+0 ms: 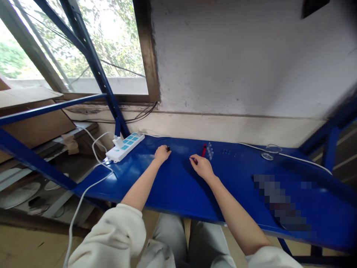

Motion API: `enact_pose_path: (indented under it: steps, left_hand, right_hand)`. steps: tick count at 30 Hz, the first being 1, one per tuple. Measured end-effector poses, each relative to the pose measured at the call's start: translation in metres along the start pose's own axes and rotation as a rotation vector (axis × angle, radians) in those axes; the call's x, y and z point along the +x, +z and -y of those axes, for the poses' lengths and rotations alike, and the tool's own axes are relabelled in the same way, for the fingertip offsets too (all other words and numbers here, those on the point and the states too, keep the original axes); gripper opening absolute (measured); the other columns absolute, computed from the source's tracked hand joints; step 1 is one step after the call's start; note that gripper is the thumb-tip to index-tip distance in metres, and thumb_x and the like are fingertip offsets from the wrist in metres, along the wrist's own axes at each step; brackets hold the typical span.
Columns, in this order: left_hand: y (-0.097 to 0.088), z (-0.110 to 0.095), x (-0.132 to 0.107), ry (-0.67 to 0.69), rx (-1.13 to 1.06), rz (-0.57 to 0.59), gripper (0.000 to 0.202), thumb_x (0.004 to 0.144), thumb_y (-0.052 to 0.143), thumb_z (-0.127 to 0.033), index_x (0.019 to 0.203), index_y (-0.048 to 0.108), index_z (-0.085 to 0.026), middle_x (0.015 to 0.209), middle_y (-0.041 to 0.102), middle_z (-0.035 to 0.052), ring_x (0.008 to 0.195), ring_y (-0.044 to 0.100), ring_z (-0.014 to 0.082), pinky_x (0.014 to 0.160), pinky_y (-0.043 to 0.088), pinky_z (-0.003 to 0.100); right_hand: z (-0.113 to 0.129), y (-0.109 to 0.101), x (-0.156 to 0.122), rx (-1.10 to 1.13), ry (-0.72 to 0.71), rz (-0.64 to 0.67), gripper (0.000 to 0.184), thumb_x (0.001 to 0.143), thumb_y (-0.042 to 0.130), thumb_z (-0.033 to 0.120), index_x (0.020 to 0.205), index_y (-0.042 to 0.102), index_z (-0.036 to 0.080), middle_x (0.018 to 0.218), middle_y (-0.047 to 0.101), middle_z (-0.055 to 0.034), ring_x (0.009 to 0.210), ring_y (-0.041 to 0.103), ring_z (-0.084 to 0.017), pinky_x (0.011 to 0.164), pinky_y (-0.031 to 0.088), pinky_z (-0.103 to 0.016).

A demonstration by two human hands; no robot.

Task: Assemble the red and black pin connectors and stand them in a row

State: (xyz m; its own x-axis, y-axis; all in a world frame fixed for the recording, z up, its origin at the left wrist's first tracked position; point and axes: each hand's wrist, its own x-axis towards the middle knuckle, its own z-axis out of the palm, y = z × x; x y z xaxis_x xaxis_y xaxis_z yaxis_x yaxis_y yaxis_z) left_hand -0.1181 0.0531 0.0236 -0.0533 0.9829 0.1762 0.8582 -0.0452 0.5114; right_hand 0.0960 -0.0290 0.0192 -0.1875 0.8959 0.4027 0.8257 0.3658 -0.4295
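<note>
My left hand [162, 153] is closed at the table's far left-middle, its fingertips round a small black object [168, 148] whose kind I cannot make out. To its right, my right hand [202, 166] hovers low over or rests on the blue table [178, 186], thumb and fingers pinched together. Something dark shows at that pinch, too small to name. Just beyond the right hand lies a slim red pen-like object [204, 149]. Beside it is a row of small clear plastic pieces [210, 152]. A few tiny clear bits [226, 151] lie farther right.
A white power strip [126, 147] with a plug and cable sits at the left end. Clear round items [267, 156] lie near a white cable at the back right. A blurred-out dark object [279, 203] is at the right. Blue frame posts [97, 70] rise by the window.
</note>
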Motion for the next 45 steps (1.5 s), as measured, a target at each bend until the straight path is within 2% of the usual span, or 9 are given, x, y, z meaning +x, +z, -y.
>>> enact_pose_path:
  steps: [8,12,16,19,22,27,32,39,45]
  left_hand:
    - [0.011,-0.001,0.0,-0.066,-0.045,-0.02,0.013,0.064,0.065,-0.026,0.061,0.056,-0.018,0.067,0.062,0.0048,0.068,0.058,0.0183,0.059,0.041,0.026]
    - [0.011,-0.002,0.0,-0.13,-0.083,0.029,0.014,0.064,0.065,-0.026,0.059,0.054,-0.018,0.067,0.061,0.005,0.07,0.058,0.0193,0.061,0.04,0.027]
    - [0.007,0.0,-0.006,-0.175,-0.097,0.038,0.033,0.054,0.072,-0.035,0.076,0.057,-0.016,0.079,0.06,0.0084,0.083,0.057,0.0246,0.068,0.042,0.03]
    - [0.003,-0.011,-0.022,-0.167,-0.1,-0.184,0.064,0.045,0.077,-0.037,0.099,0.052,-0.015,0.097,0.056,0.0135,0.1,0.049,0.0315,0.077,0.04,0.037]
    - [0.004,-0.04,-0.046,0.007,-0.124,-0.407,0.063,0.063,0.067,-0.032,0.118,0.04,-0.018,0.111,0.048,0.012,0.104,0.044,0.0276,0.082,0.038,0.04]
    - [0.03,-0.098,-0.075,0.458,-0.028,-0.14,0.047,0.081,0.045,-0.028,0.126,0.034,-0.024,0.12,0.044,0.0089,0.105,0.042,0.0235,0.085,0.036,0.037]
    - [0.066,-0.121,-0.075,0.466,0.147,0.065,0.057,0.082,0.043,-0.028,0.135,0.022,-0.025,0.13,0.036,0.0115,0.109,0.038,0.0296,0.082,0.035,0.043]
    - [0.075,-0.123,-0.058,0.538,0.18,-0.091,0.022,0.084,0.04,-0.016,0.1,0.054,-0.015,0.101,0.055,0.0113,0.097,0.045,0.0251,0.078,0.034,0.038]
    - [0.072,-0.113,-0.054,0.488,0.03,-0.14,0.002,0.078,0.054,-0.018,0.077,0.055,-0.017,0.085,0.058,0.0063,0.086,0.049,0.0216,0.073,0.035,0.034]
  right_hand:
    - [0.003,-0.015,0.001,0.078,0.024,-0.252,0.029,0.086,0.035,0.033,0.091,0.059,0.02,0.07,0.063,-0.0029,0.061,0.058,-0.013,0.06,0.04,-0.021]
    - [-0.006,-0.04,0.003,0.11,0.122,-0.507,0.03,0.085,0.035,0.033,0.092,0.058,0.015,0.076,0.064,-0.007,0.068,0.058,-0.014,0.067,0.042,-0.024]
    - [-0.03,-0.061,0.0,0.027,0.315,-0.596,0.029,0.083,0.037,0.034,0.09,0.057,0.014,0.074,0.062,-0.008,0.07,0.057,-0.018,0.067,0.041,-0.028]
    - [-0.051,-0.062,-0.005,-0.037,0.527,-0.462,0.023,0.079,0.041,0.027,0.093,0.056,0.016,0.078,0.063,-0.0081,0.073,0.058,-0.02,0.063,0.039,-0.028]
    - [-0.068,-0.054,-0.008,-0.08,0.662,-0.165,0.023,0.075,0.047,0.024,0.094,0.056,0.015,0.082,0.063,-0.009,0.077,0.058,-0.021,0.06,0.038,-0.027]
    - [-0.082,-0.036,-0.007,-0.08,0.61,0.02,0.027,0.073,0.054,0.033,0.094,0.059,0.017,0.094,0.062,-0.0084,0.085,0.057,-0.02,0.065,0.04,-0.027]
    - [-0.078,-0.027,-0.006,-0.101,0.599,0.024,0.028,0.072,0.056,0.038,0.092,0.062,0.019,0.093,0.063,-0.0063,0.088,0.056,-0.021,0.066,0.04,-0.028]
    - [-0.069,-0.023,-0.007,-0.164,0.575,-0.031,0.025,0.074,0.055,0.038,0.09,0.062,0.02,0.093,0.061,-0.0063,0.091,0.053,-0.023,0.067,0.038,-0.031]
    - [-0.065,-0.02,-0.007,-0.182,0.575,-0.03,0.023,0.076,0.052,0.035,0.091,0.061,0.02,0.097,0.059,-0.0076,0.093,0.051,-0.024,0.069,0.037,-0.033]
